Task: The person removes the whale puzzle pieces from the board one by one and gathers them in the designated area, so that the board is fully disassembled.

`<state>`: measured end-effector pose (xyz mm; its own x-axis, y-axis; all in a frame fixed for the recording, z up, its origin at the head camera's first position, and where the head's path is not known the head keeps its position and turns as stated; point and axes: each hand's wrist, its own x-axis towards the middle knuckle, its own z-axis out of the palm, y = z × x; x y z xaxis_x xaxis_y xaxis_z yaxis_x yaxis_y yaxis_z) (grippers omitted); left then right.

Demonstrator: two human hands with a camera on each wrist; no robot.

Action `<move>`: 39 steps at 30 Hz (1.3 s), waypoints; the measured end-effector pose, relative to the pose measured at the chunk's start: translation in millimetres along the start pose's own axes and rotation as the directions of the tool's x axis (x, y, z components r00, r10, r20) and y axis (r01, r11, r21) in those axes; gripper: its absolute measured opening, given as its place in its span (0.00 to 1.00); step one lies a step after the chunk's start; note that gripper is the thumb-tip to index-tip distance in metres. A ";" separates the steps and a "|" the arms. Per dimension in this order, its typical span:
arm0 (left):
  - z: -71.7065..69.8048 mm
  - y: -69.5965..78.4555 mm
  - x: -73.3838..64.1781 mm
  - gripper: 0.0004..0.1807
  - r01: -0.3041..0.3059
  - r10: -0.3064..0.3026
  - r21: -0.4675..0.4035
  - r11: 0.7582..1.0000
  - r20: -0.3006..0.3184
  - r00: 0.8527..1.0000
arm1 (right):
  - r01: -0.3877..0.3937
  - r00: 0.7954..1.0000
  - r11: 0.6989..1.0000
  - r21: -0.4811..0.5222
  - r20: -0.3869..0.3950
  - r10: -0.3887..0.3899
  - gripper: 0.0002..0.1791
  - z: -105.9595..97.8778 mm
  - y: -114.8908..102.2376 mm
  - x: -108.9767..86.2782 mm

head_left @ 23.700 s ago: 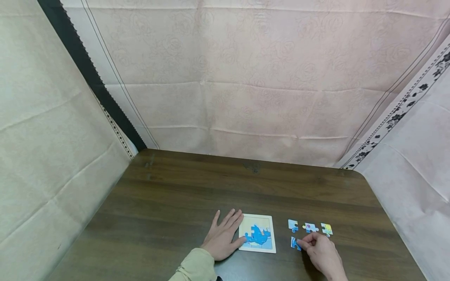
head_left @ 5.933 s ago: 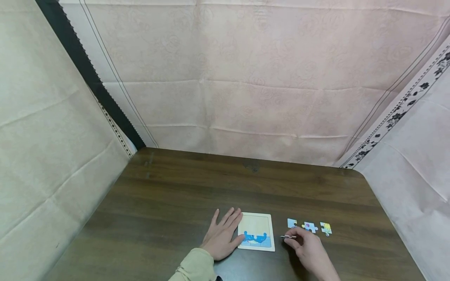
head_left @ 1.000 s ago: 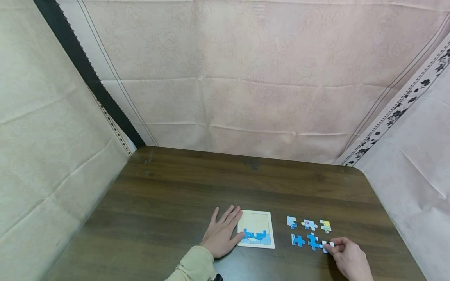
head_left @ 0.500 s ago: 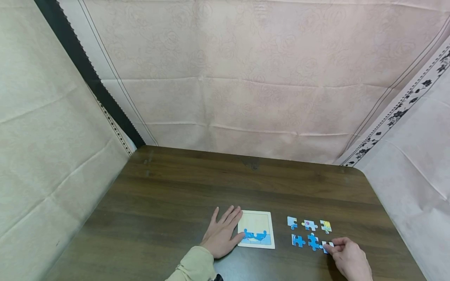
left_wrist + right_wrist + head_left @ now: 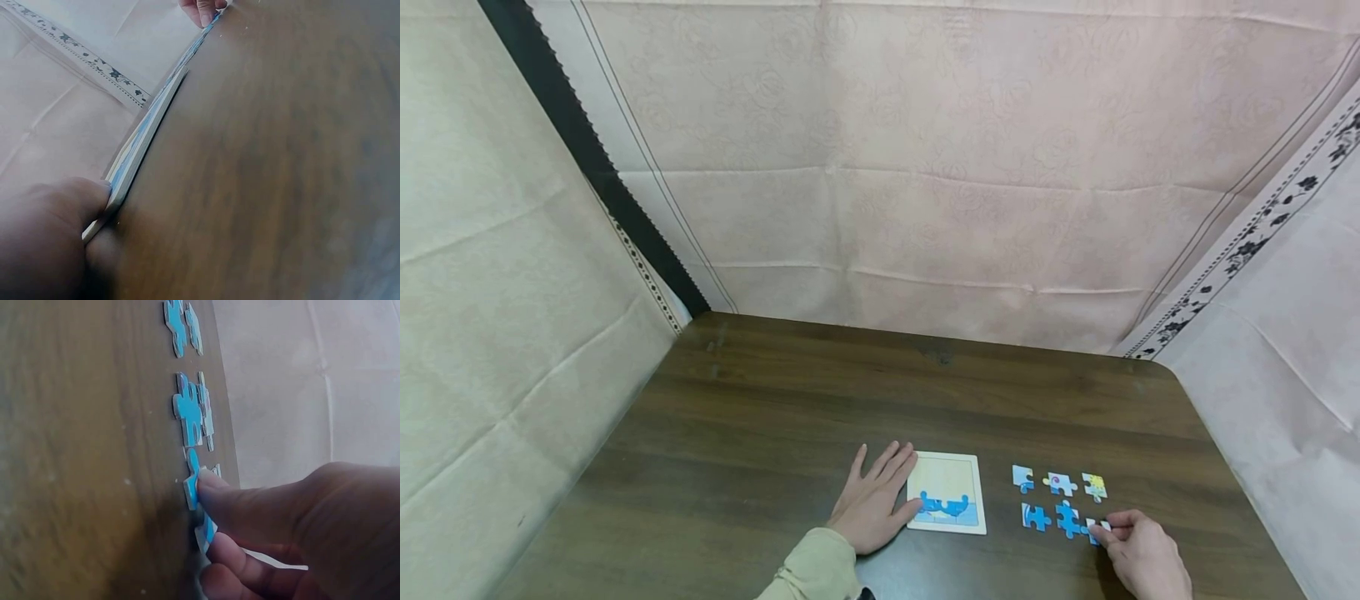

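Note:
My left hand (image 5: 872, 504) lies with spread, straight fingers on the left edge of a small jigsaw puzzle tray (image 5: 946, 472). Blue pieces (image 5: 953, 515) fill the tray's lower part; its upper part is bare pale wood. On the table to the right, my right hand (image 5: 1146, 554) pinches a blue-and-white puzzle piece (image 5: 1093, 536), partly hidden by thumb and fingers. In the right wrist view the thumb (image 5: 219, 494) presses on this piece (image 5: 191, 495), which lies low at the table. Beside it is a blue puzzle piece (image 5: 1068, 519), very close or touching.
Another blue piece (image 5: 1036, 517) lies at the left of the near row. Behind it, a far row holds a light-blue piece (image 5: 1022, 477), a piece with a pink mark (image 5: 1060, 483) and a yellow one (image 5: 1094, 486). The brown wooden table (image 5: 775, 417) ends at hanging cloths (image 5: 940, 208).
Over the longer span, blue pieces left the tray's middle and a near row formed on the table. During the last second the right hand stays at the same piece; the left hand keeps still.

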<state>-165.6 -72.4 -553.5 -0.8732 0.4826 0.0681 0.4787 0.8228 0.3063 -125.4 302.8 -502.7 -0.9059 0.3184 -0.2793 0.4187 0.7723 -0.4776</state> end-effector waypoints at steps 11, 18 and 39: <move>2.5 -0.8 -0.6 0.37 -0.015 0.015 -0.001 1.000 -0.033 0.999 | -0.006 1.000 1.000 -0.009 -0.003 0.006 0.24 0.5 -0.8 0.2; 5.2 -1.6 -0.4 0.37 -0.011 0.011 0.006 1.000 -0.043 0.999 | -0.003 1.000 1.000 -0.001 -0.006 0.003 0.23 0.8 -1.2 -0.1; 2.2 -0.9 -0.9 0.38 -0.012 0.012 0.006 1.000 -0.034 0.999 | 0.157 0.986 0.986 0.054 -0.063 -0.153 0.26 3.4 -34.4 -10.0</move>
<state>-165.0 -72.9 -555.9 -0.8697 0.4824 0.1040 0.4899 0.8185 0.3001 -130.6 271.2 -486.3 -0.9615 0.2303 -0.1498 0.2745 0.7818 -0.5599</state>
